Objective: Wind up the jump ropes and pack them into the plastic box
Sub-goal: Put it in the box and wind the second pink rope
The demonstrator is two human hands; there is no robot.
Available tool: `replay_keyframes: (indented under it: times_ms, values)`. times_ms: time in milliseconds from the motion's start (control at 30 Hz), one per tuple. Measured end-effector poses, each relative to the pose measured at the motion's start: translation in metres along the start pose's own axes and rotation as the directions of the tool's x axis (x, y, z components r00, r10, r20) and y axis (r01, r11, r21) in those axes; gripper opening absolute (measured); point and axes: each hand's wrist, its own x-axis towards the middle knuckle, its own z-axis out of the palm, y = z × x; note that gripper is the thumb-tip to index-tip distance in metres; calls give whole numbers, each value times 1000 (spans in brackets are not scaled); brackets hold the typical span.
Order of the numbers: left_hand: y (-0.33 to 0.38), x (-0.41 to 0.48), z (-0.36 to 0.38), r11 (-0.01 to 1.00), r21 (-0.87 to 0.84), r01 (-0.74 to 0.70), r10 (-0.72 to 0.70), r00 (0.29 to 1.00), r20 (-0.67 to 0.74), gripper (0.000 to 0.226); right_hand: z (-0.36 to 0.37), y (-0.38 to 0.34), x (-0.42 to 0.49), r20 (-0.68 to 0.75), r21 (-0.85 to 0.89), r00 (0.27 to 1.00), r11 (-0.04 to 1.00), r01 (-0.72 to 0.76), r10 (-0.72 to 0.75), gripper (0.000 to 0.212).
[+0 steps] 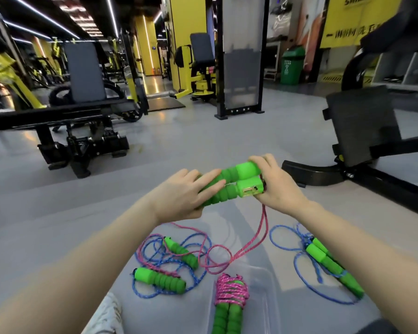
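Nearest to the person, the clear plastic box is standing on the grey floor, and one wound pink rope is already lying inside it with its green handles pointing near. Just left of the box a loose blue rope is lying in a tangle. To the right, a second blue rope is lying with its handles side by side. A pink cord is rising from the floor loops, beside the left tangle, up to the pair of green handles held in the air. Here I am seeing the risk: the pink loops appear to be crossing the blue ones, so pulling during winding may drag the blue rope along or make a knot. The slack could also catch on the rim of the box. The left hand is holding the foam part of both handles, with its fingers laid over them. The right hand is gripping the cap ends closely, where the cord comes out. Farther away, gym machines are standing.
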Motion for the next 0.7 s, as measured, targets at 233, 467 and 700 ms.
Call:
replay_keyframes:
  times_ms: [233, 467, 700]
  values:
    - [19, 6, 24, 997, 69, 38, -37, 999, -10, 54, 9, 14, -11, 95, 211, 989, 969, -128, 109, 51]
    - [32, 18, 36, 980, 42, 194, -192, 980, -46, 59, -4, 18, -5, 350, 746, 830, 408, -527, 433, 65]
    - [7, -21, 40, 939, 213, 268, -286, 957, 56, 82, -11, 64, -23, 207, -40, 701, 722, -691, 682, 22]
